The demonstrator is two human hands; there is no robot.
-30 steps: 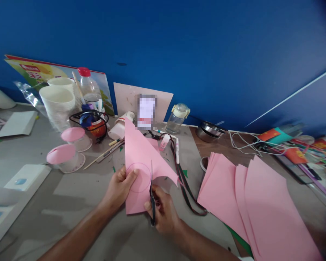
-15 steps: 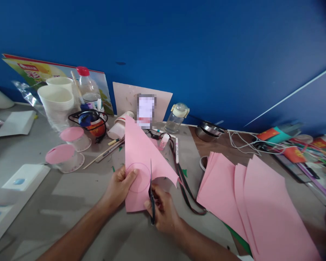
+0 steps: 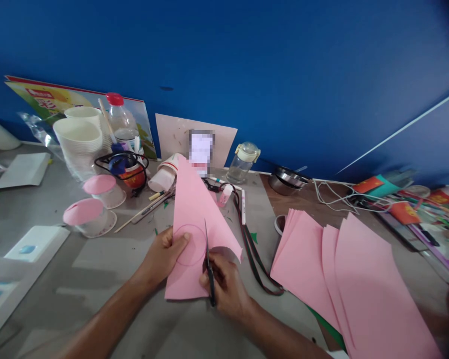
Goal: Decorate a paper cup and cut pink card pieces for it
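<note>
My left hand (image 3: 168,252) pinches the left edge of a pink paper sheet (image 3: 194,204), thumb on top beside a drawn purple circle. My right hand (image 3: 224,281) is closed round the handles of dark scissors (image 3: 210,276). Their blades point away from me, along the right side of the circle, at the cut edge of the paper. The sheet is raised above the table and tapers to a narrow tip at its far end; a curved piece is gone from its right side. Fingers partly hide the scissor handles.
Pink sheets (image 3: 362,284) lie fanned out at the right. At left stand stacked paper cups (image 3: 77,137) and two pink-topped cups (image 3: 83,212). A glass jar (image 3: 243,162), a marker (image 3: 243,207) and a dark strap (image 3: 256,267) are beyond the hands. A blue wall (image 3: 224,60) closes the back.
The paper has tilted a little, its near edge shifting left and its right corner drawing in. The scissors' tip has moved slightly left, closer to the circle.
</note>
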